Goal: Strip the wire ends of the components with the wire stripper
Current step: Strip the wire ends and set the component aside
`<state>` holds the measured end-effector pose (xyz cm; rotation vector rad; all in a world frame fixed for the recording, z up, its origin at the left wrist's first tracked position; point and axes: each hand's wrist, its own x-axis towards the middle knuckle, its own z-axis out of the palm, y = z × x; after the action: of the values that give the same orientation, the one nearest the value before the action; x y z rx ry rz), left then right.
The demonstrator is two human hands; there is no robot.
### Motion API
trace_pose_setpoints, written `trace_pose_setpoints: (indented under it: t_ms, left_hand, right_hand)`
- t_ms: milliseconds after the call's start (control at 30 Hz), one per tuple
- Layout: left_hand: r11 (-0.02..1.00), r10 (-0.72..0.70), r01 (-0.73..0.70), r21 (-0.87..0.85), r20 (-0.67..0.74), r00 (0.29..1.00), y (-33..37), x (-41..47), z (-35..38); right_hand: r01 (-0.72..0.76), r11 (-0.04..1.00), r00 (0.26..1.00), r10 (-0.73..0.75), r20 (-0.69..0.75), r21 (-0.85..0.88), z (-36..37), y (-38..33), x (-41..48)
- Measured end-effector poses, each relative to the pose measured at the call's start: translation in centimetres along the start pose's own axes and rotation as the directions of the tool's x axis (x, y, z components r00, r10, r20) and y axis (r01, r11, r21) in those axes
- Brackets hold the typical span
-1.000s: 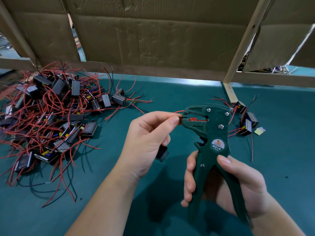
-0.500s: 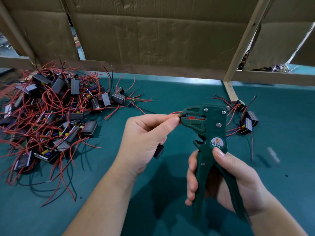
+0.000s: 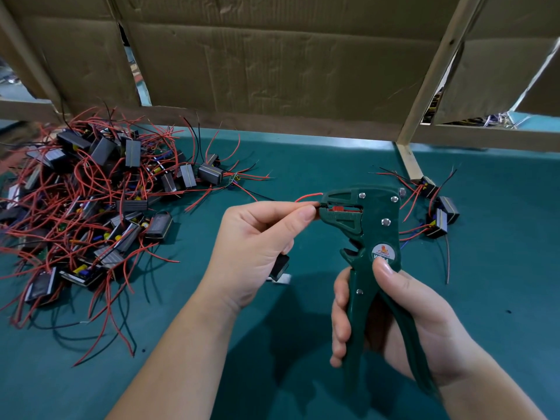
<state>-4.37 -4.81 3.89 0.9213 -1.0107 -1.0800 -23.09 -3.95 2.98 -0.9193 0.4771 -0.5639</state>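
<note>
Two hands meet over the near middle of the green desk. The right hand grips the wire stripper upright, fingers curled round its handles and thumb pressed on the round label. The left hand pinches a wire end between thumb and forefinger, right at the mouth of the stripper's head. A dark component hangs below the left palm, and a red wire arcs up beside the head. Further back, a large pile of components with red and black wires spreads along the left edge. A small group of components lies towards the far right, near a wooden post. Cardboard lines the far edge.
</note>
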Motion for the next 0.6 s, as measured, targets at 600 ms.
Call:
trace_pose_setpoints:
  t_ms: [600]
  left_hand:
    - [0.995,-0.006,0.013,0.096,-0.079,0.997,0.1,0.3,-0.8]
  right_hand:
    - [0.101,0.993,0.991,-0.096,-0.091,0.055,-1.3,-1.0,-0.2]
